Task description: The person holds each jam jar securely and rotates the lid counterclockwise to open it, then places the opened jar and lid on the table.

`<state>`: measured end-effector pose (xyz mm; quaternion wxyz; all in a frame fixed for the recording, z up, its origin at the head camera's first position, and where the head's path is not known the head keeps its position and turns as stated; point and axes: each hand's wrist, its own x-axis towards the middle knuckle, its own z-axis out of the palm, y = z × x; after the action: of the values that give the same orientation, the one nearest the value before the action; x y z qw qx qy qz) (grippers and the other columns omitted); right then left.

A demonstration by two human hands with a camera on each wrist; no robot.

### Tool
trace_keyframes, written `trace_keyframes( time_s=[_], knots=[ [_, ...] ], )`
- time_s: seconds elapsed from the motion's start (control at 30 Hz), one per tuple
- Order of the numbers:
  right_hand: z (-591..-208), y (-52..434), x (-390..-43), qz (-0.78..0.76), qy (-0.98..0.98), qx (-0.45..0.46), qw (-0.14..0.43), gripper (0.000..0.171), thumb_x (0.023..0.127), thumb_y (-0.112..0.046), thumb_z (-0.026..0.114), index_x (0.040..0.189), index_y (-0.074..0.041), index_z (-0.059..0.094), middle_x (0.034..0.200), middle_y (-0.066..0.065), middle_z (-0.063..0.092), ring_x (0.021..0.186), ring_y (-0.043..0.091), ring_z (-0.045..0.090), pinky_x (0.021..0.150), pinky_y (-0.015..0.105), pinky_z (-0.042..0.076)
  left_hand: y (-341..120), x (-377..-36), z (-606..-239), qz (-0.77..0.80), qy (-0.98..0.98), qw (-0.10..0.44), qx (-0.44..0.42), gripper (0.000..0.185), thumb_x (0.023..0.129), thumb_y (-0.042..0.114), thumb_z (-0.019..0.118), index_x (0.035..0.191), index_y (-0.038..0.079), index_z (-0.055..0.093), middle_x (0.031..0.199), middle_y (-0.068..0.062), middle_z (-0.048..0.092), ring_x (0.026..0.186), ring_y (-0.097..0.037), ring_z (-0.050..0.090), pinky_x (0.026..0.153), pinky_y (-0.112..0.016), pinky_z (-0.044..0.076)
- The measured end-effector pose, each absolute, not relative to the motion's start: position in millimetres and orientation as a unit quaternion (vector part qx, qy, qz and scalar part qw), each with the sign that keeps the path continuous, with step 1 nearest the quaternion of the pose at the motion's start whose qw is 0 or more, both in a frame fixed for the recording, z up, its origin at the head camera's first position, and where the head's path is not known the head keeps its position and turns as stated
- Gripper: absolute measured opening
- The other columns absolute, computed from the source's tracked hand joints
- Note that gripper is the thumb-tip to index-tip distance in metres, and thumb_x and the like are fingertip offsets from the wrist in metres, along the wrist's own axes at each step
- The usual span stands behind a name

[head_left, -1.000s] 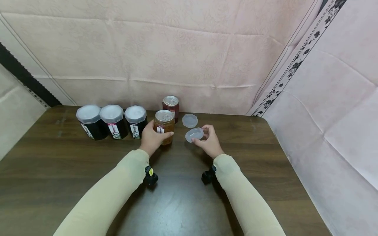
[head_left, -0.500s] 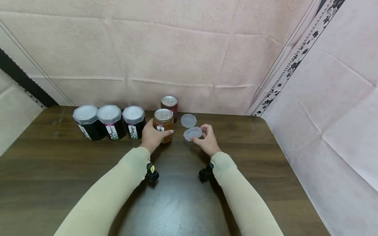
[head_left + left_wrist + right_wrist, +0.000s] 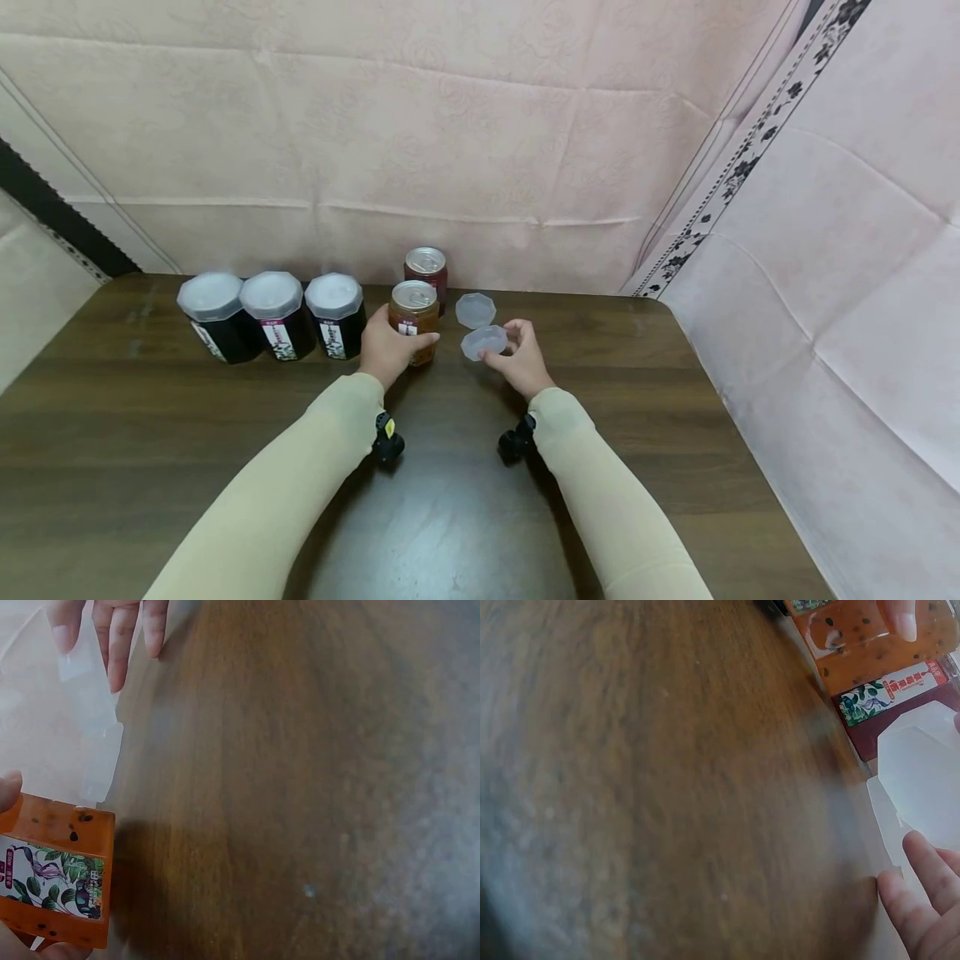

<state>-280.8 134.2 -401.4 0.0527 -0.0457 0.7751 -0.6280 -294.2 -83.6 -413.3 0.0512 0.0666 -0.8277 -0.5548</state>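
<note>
Both my forearms reach forward over the dark wooden table. My left hand wraps the orange translucent jar with the pull-tab metal top, thumb across its front, jar upright on the table. My right hand pinches the clear faceted plastic lid at its rim with fingertips, lid lifted just right of the jar, not touching it. Second clear lid lies flat just behind. Dark red jar stands behind the orange one; three black lidded jars line up left.
</note>
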Motion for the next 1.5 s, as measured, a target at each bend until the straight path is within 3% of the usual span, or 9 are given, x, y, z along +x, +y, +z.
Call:
trace_keyframes(
  time_s=[0.37,0.67,0.97,1.5],
  knots=[
    [-437,138,-305,-0.62,0.784,-0.028,0.03,0.061,0.083,-0.009,0.073,0.128,-0.003,0.033,0.133,0.014,0.043,0.113,0.029,0.054,0.088,0.033,0.046,-80,-302,-418,-0.554,-0.827,0.058,0.077,0.076,0.079,0.029,0.08,0.139,0.006,0.041,0.138,-0.015,0.048,0.128,-0.033,0.046,0.109,-0.051,0.035],
    [-427,137,-303,-0.622,0.782,-0.028,0.04,0.056,0.083,-0.008,0.072,0.124,-0.004,0.034,0.134,0.014,0.043,0.113,0.029,0.053,0.088,0.034,0.048,-77,-305,-417,-0.558,-0.824,0.061,0.076,0.076,0.078,0.029,0.081,0.139,0.007,0.041,0.137,-0.014,0.049,0.127,-0.031,0.047,0.109,-0.049,0.035],
    [-406,132,-292,-0.63,0.774,-0.041,0.055,0.056,0.085,-0.003,0.068,0.126,0.005,0.031,0.136,0.023,0.041,0.118,0.034,0.052,0.086,0.029,0.047,-74,-309,-418,-0.557,-0.824,0.075,0.069,0.076,0.076,0.028,0.082,0.136,0.004,0.042,0.134,-0.016,0.049,0.125,-0.03,0.048,0.109,-0.046,0.036],
    [-417,129,-303,-0.616,0.785,-0.039,0.051,0.054,0.084,-0.006,0.071,0.123,0.002,0.034,0.133,0.021,0.042,0.12,0.034,0.05,0.095,0.042,0.044,-70,-314,-422,-0.549,-0.829,0.071,0.085,0.085,0.077,0.032,0.081,0.142,0.003,0.034,0.141,-0.018,0.043,0.13,-0.032,0.042,0.111,-0.049,0.032]
  ],
)
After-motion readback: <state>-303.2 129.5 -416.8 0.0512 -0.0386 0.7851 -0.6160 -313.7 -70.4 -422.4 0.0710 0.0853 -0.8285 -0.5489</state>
